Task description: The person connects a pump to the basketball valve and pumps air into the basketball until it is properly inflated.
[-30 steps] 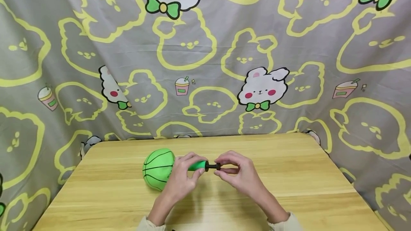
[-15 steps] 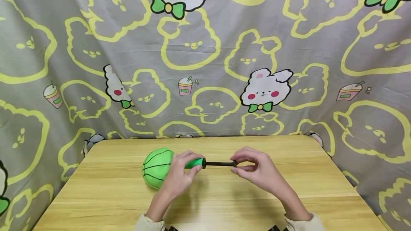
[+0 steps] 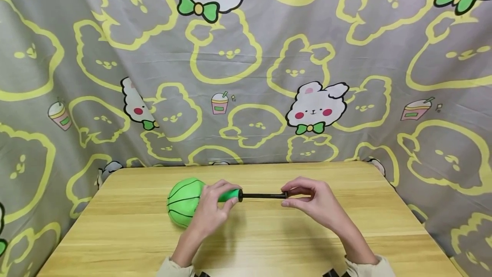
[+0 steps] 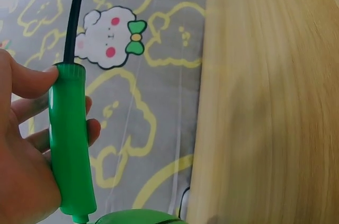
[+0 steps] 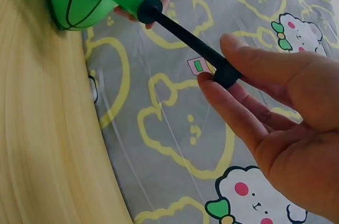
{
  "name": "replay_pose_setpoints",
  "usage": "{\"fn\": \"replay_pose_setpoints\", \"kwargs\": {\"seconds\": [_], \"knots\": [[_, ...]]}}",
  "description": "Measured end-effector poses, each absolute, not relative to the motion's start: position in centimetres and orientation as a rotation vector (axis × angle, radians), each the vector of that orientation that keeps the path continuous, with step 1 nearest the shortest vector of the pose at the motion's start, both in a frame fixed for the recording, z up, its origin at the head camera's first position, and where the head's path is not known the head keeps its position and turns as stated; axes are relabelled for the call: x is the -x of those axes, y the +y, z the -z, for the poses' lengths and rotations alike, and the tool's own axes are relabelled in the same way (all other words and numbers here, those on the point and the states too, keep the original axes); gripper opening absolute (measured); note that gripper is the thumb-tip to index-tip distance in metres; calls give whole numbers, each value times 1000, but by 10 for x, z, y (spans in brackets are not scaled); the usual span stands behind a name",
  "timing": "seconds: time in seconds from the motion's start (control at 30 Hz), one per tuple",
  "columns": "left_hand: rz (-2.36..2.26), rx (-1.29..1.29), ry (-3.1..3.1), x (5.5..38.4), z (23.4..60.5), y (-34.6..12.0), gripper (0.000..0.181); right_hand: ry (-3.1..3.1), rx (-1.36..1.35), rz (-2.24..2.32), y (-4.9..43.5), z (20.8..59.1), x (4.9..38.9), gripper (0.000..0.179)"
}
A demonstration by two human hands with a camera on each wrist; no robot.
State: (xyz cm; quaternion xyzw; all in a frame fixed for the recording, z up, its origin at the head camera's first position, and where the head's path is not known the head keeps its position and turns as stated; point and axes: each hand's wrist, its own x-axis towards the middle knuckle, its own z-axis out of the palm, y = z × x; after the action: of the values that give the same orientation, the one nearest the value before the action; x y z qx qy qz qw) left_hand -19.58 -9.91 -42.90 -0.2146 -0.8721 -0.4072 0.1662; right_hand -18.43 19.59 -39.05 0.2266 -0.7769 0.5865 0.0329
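Note:
A small green hand pump (image 4: 71,144) is gripped round its barrel by my left hand (image 3: 212,208). Its black rod (image 3: 263,195) stands pulled far out to the right. At the rod's end, my right hand (image 3: 317,202) pinches the black knob (image 5: 226,74) between thumb and fingers. The green ball (image 3: 183,203) with black lines sits on the table at the pump's left end, partly behind my left hand. In the left wrist view the pump's narrow tip points at the ball (image 4: 139,216); whether it is inserted I cannot tell.
The wooden table (image 3: 269,243) lies under both hands. Behind it and along both sides hangs a grey curtain (image 3: 246,72) with yellow outlines and cartoon animals.
My right hand has moved right, drawing the black rod from mostly inside the barrel to far out. My left hand keeps its grip and, with the ball, has shifted slightly left in view.

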Motion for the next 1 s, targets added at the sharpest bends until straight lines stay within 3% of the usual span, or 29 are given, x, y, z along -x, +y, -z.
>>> {"fn": "replay_pose_setpoints", "kwargs": {"seconds": [0.33, 1.0], "knots": [[1207, 629, -2440, 193, 430, -89, 30, -2372, -560, -1803, 179, 397, 184, 25], [1140, 661, -2476, 185, 435, -76, 29, -2199, -579, -1911, 126, 428, 179, 28]]}}
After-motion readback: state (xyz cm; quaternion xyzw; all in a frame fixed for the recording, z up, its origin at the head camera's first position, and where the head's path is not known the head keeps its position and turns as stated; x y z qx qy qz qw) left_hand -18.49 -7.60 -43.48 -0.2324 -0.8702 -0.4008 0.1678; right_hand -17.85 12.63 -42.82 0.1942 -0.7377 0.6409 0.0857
